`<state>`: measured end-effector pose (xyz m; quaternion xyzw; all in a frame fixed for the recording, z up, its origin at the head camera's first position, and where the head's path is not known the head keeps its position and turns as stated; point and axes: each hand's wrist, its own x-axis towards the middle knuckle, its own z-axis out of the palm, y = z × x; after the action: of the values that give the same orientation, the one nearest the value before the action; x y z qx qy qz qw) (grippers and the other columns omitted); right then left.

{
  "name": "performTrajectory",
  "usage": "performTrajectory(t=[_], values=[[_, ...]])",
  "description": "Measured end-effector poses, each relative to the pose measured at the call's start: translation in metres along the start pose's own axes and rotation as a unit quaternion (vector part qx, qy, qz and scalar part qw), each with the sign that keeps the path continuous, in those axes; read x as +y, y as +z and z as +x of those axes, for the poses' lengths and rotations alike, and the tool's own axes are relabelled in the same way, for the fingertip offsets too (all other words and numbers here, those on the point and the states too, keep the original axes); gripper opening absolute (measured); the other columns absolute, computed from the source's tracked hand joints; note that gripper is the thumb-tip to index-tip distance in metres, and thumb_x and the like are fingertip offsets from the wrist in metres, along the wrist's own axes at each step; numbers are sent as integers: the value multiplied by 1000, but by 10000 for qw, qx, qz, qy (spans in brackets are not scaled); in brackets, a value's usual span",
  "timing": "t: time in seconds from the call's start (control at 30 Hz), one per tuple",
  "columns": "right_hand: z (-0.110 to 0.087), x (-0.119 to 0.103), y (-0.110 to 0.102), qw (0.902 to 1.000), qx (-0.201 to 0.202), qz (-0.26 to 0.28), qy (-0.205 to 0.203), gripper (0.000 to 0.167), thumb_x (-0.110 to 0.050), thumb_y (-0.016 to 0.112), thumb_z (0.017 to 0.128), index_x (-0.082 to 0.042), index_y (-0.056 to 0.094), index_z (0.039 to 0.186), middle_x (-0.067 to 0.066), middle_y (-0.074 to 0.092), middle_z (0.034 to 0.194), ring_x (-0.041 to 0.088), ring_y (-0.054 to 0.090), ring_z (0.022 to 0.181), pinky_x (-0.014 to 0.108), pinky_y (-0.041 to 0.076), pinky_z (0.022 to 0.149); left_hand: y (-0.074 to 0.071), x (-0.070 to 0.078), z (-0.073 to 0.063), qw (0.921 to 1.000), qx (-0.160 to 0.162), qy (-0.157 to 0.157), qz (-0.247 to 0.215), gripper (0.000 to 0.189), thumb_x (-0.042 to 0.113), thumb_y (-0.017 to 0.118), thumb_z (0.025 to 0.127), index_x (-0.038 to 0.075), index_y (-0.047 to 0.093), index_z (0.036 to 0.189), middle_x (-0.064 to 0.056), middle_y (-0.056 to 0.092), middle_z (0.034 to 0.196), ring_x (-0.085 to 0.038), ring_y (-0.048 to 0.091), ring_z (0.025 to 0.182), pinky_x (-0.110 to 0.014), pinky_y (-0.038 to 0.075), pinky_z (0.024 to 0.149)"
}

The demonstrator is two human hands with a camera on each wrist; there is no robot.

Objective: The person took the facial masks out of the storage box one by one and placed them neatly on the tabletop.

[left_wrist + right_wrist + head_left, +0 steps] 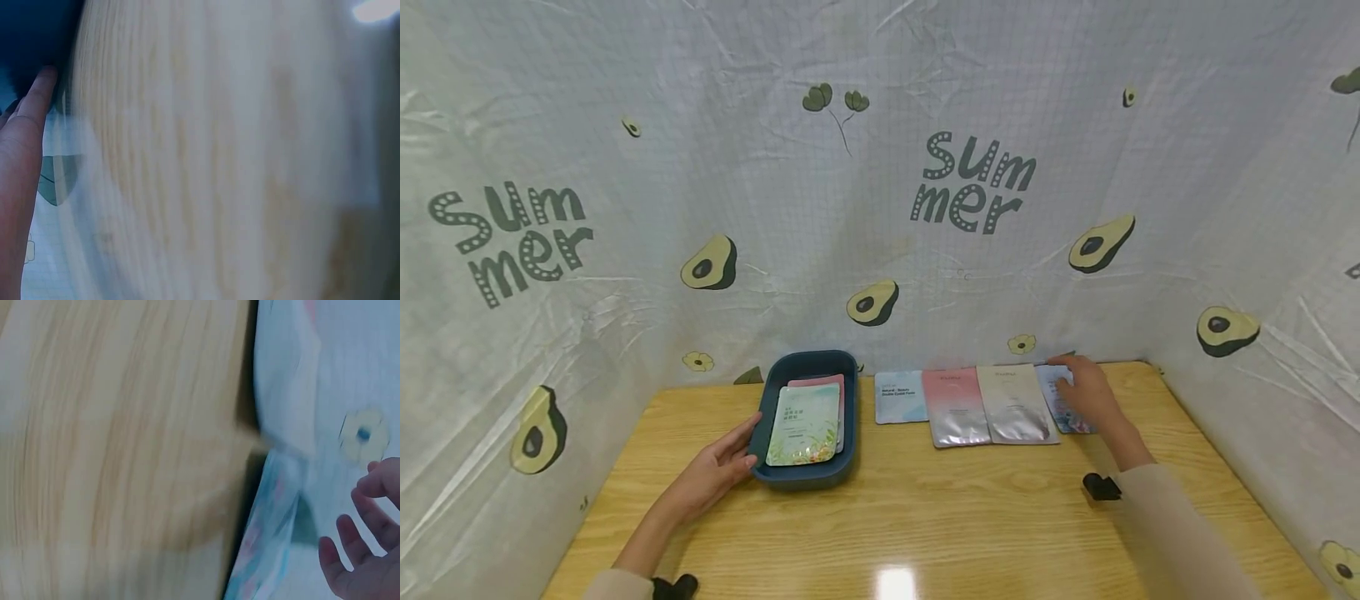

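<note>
Left hand (718, 467): forearm reaching forward and inward, fingers extended and thumb parted from them, at the side of a dark blue bin (808, 478). Fingertips meet the bin's outer wall; the fingers are not wrapped round anything visible.

Right hand (1086, 393): arm stretched forward, wrist bent inward, fingers loosely bent and spread, thumb apart, grasping nothing visible. It hangs over a flowered blue packet (1054, 392); whether any fingertip touches it cannot be told.

Just beyond the left fingertips, inside the bin: one green packet (805, 425), lying over a pink-edged packet (833, 382).

Inward of the right hand, in a row, nearest first: one cream packet (1017, 404); one pink packet (957, 408); one light blue packet (901, 400), farthest from that hand. Beneath both hands: a wooden table (925, 517). Beyond them: a printed cloth (775, 183).

Hidden or unclear: the right part of the flowered blue packet, behind the right hand; most of the pink-edged packet, under the green one; small print, mostly illegible. The left wrist view is blurred and cuts off most of the left hand; the right wrist view crops the right palm.
</note>
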<state>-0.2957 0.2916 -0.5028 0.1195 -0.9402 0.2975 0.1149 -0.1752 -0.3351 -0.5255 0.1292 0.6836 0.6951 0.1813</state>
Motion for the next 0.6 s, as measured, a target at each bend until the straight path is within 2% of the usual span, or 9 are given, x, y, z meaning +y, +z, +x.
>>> performTrajectory(t=[0.13, 0.23, 0.43, 0.6], values=[[2, -22, 10, 9991, -174, 194, -330, 33, 5, 56, 98, 6, 62, 130, 29, 61, 130, 46, 61, 107, 58, 53, 82, 0, 0, 0, 10000, -28, -8, -16, 71, 1, 46, 107, 13, 7, 165, -22, -5, 169, -39, 3, 152, -23, 43, 107], [3, -37, 19, 9972, -247, 301, -643, 32, 5, 57, 98, 5, 63, 129, 25, 65, 125, 42, 63, 110, 55, 55, 87, 1, 0, 0, 10000, -35, -15, -30, 70, 1, 45, 108, 13, 7, 165, -22, -5, 169, -39, 3, 152, -23, 43, 107], [6, -72, 35, 9913, -356, 608, -1109, 32, 3, 63, 97, 2, 66, 128, 18, 70, 122, 36, 68, 108, 51, 57, 87, 1, 1, 0, 10000, 13, 11, 42, 70, 2, 46, 108, 11, 6, 165, -23, -4, 168, -39, 4, 152, -22, 44, 106], [8, -99, 44, 9865, -548, 748, -1353, 31, -11, 65, 100, -3, 66, 131, 15, 71, 123, 32, 69, 108, 47, 58, 89, 2, 1, -1, 10000, 24, -13, 55, 70, 1, 45, 108, 11, 6, 165, -23, -4, 169, -37, 6, 152, -22, 44, 106]])
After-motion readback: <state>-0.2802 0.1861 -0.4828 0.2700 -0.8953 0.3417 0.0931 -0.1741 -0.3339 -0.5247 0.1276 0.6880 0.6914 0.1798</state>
